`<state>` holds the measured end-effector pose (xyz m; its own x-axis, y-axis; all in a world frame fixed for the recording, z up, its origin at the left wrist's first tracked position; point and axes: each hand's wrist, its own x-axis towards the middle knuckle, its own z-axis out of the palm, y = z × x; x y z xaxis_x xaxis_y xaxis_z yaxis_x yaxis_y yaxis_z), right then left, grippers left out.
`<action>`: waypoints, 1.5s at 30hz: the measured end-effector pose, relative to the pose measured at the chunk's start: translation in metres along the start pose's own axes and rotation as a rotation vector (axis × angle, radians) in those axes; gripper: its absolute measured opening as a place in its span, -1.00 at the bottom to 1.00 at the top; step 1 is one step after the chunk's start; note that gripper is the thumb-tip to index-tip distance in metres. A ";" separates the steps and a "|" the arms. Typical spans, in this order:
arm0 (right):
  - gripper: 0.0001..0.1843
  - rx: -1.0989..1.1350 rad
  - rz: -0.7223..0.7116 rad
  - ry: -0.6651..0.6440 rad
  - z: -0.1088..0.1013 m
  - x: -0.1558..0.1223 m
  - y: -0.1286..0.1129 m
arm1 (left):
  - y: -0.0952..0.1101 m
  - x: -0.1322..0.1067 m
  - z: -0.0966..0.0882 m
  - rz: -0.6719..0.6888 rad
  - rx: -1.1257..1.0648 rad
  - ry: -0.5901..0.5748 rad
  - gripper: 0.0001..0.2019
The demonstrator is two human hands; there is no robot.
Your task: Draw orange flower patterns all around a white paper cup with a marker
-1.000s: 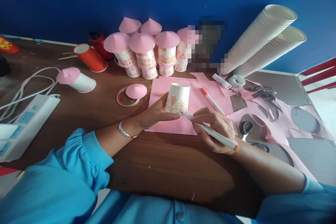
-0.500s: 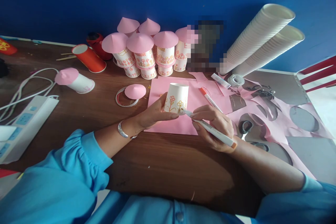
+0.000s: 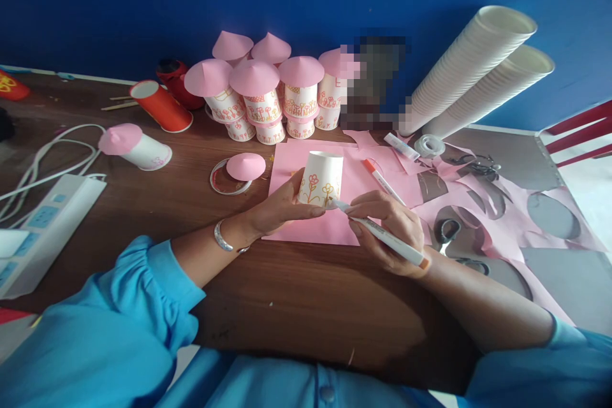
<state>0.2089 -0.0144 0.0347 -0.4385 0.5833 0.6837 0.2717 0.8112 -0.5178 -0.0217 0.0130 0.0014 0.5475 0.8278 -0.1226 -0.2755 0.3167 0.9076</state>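
Note:
My left hand [image 3: 282, 204] is closed around a white paper cup [image 3: 321, 169], thumb along its lower edge. Flowers in red and orange-brown line run around the lower part of the cup. A white marker [image 3: 392, 241] with an orange-brown end sits in the grip of my right hand [image 3: 389, 229], its tip touching or nearly touching the cup near the bottom right flower. Beneath both hands lies a pink paper sheet [image 3: 287, 229], and on it rests a second marker with a red-orange cap [image 3: 377, 173].
Several decorated cups with pink cone roofs [image 3: 255, 80] stand by the wall. Two tall stacks of paper cups [image 3: 471, 67] lean at the right, above pink paper scraps [image 3: 507, 223] and scissors [image 3: 448, 233]. At left are a power strip [image 3: 57, 229] and a red-orange cup [image 3: 162, 107].
Almost nothing differs. The cup and the marker stay in nearly the same place, and the whole view has shifted very slightly.

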 end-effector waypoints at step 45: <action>-0.62 0.056 0.063 0.129 0.004 -0.007 0.011 | -0.001 0.002 -0.004 0.004 -0.078 -0.027 -0.41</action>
<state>0.2113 -0.0098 0.0219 -0.3075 0.6361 0.7077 0.2454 0.7716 -0.5869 -0.0232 0.0164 -0.0013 0.5672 0.8166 -0.1073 -0.3380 0.3497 0.8738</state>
